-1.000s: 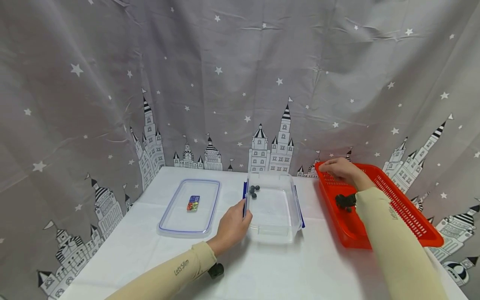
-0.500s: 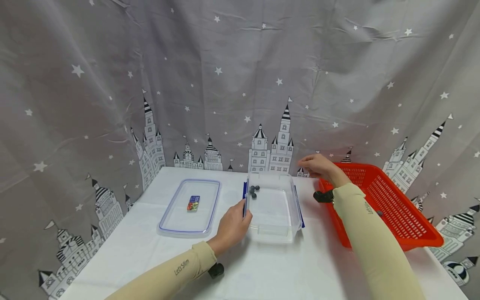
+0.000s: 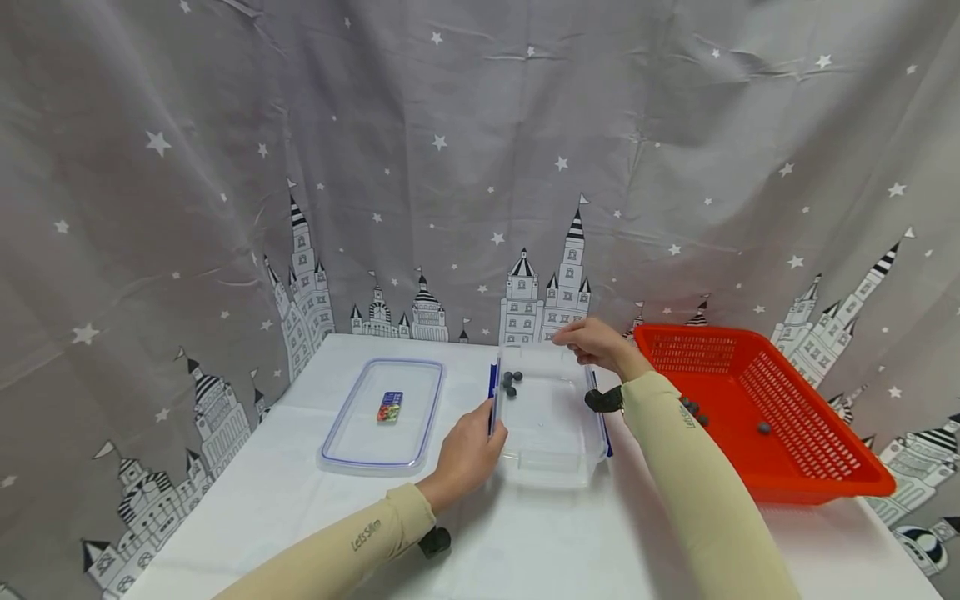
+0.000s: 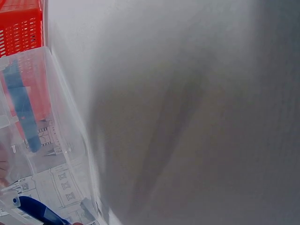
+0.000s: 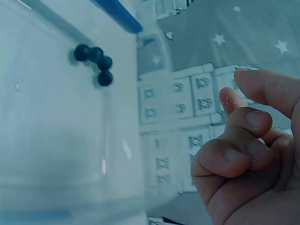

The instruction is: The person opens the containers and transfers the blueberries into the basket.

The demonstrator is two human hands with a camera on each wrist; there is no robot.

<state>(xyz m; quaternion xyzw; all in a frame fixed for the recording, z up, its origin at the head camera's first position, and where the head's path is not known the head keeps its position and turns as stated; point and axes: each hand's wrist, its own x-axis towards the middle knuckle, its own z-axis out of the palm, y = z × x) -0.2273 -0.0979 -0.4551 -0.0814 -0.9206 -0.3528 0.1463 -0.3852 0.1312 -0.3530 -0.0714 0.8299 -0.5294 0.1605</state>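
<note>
My left hand (image 3: 465, 454) grips the left side of a clear plastic storage box (image 3: 551, 417) with blue side latches. Several dark, round blueberries (image 5: 96, 55) lie together inside it, near its left wall in the head view. Above the box's far right corner is my right hand (image 3: 597, 343). Its fingers (image 5: 220, 157) are curled, with thumb and index fingertips close together; I cannot tell whether anything is between them. To the right stands a red plastic basket (image 3: 731, 387), tilted, with more blueberries (image 3: 763, 427) on its floor.
A clear lid (image 3: 352, 437) with a blue seal and a small printed label (image 3: 389, 407) lies left of the box on the white table (image 3: 247, 533). Behind the table hangs a grey curtain (image 3: 420, 92) with stars and castles.
My right hand has moved left from over the red basket to the box's far right corner, uncovering blueberries in the basket. The left hand keeps its grip on the box.
</note>
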